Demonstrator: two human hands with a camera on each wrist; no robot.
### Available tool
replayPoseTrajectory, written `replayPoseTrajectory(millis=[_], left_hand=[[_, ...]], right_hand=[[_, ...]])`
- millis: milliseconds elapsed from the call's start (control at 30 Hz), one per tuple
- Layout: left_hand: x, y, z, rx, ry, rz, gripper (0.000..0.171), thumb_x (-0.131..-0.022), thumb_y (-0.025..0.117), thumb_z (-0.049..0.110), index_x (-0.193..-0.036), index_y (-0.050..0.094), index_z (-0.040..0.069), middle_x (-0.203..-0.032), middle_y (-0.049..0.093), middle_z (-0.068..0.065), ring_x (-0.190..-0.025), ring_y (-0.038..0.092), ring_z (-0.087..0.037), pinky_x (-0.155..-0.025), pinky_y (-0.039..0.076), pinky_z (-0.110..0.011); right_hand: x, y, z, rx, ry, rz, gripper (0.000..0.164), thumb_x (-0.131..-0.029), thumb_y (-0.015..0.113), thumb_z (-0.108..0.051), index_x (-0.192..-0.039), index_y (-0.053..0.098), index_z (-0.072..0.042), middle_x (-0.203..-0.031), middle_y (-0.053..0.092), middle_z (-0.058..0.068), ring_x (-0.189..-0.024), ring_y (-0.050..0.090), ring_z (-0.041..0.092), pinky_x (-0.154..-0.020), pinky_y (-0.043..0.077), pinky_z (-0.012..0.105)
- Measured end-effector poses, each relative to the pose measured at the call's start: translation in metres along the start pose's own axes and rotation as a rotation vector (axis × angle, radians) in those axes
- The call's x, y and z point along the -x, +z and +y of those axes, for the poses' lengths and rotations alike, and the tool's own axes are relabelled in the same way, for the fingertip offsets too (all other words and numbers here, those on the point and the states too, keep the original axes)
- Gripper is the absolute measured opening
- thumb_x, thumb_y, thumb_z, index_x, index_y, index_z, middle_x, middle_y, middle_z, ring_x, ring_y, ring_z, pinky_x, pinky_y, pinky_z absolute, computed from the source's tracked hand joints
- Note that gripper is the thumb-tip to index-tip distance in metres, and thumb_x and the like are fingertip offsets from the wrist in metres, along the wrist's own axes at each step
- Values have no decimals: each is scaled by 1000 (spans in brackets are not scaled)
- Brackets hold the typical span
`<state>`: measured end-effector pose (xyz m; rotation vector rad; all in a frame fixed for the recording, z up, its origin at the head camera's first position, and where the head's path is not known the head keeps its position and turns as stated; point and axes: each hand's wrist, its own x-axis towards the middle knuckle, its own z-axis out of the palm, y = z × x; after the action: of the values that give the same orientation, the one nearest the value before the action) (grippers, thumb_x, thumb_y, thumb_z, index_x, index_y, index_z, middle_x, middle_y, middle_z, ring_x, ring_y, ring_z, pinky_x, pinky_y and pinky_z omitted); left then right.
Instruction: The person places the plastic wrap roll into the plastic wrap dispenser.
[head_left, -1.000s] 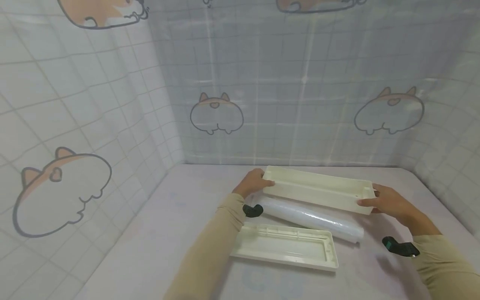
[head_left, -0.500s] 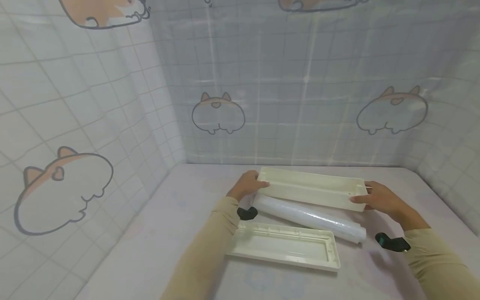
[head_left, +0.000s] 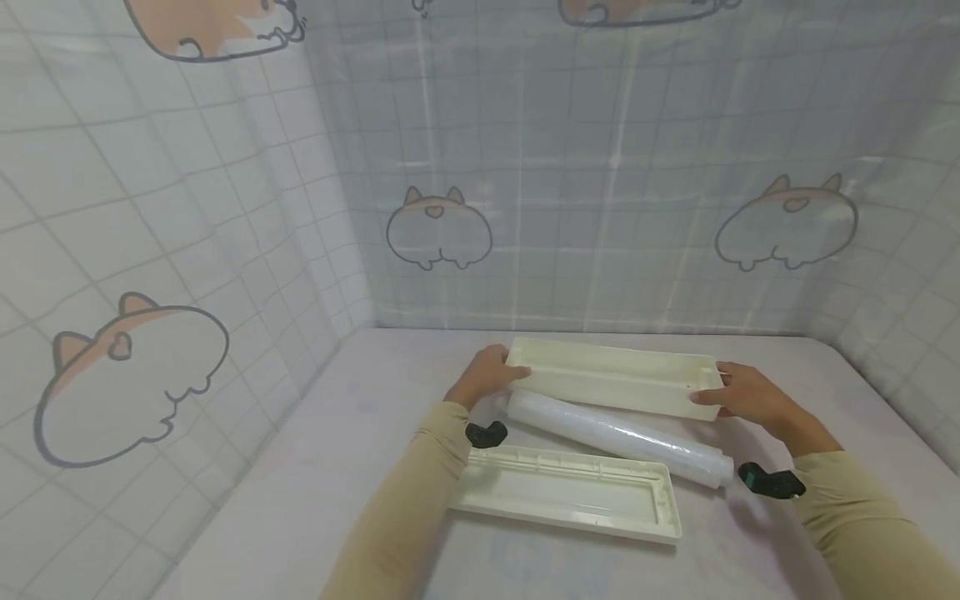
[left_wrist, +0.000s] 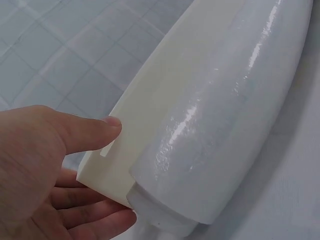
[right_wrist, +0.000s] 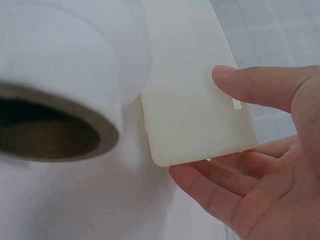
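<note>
A long cream plastic box [head_left: 600,385], its hollow side tilted toward me, is held at both ends behind the roll of plastic wrap [head_left: 618,435]. My left hand [head_left: 480,375] grips its left end; in the left wrist view the thumb [left_wrist: 95,134] lies on the outer face and the fingers are at the end edge. The right hand [head_left: 753,397] grips the other end, thumb on the near face and fingers at the end, as the right wrist view shows. The clear wrap is wound on a tube core [right_wrist: 107,132]. Whether the box touches the table is unclear.
In front of the roll lies a shallow cream plastic lid-like piece [head_left: 562,493], its ribbed inside facing up; my left forearm covers its left end. The pale table [head_left: 330,467] meets a grid-patterned curtain [head_left: 562,275] at the back and sides.
Both hands have moved the box left and slightly lower at its right end. The roll and the shallow cream piece stay nearly in place.
</note>
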<state>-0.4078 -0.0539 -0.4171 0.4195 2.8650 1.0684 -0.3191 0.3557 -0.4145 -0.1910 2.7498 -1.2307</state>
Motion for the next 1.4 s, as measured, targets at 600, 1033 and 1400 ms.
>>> replayPoseTrajectory(millis=[600, 1033, 1400], left_hand=[[5, 1, -13, 27, 9, 11, 54, -91, 71, 41, -122, 63, -2, -114, 66, -14, -105, 62, -29, -90, 51, -46], [11, 5, -22, 57, -17, -1, 55, -93, 69, 40, -133, 60, 3, -124, 65, -13, -114, 61, -29, -94, 51, -45], [23, -2, -22, 54, -20, -31, 51, -95, 66, 39, -127, 64, 0, -114, 69, -12, -91, 67, -22, -89, 53, -44]], right_hand=[[-3, 6, -2, 19, 8, -5, 79, -94, 71, -30, -145, 33, 16, -140, 45, 38, -108, 61, 36, -89, 54, 52], [7, 4, 3, 35, 64, -21, 92, -97, 66, -40, -151, 17, 16, -149, 28, 42, -107, 64, 43, -98, 41, 67], [34, 10, 33, -114, 51, 17, 85, -103, 57, -38, -151, 14, 16, -146, 35, 41, -111, 65, 39, -97, 48, 55]])
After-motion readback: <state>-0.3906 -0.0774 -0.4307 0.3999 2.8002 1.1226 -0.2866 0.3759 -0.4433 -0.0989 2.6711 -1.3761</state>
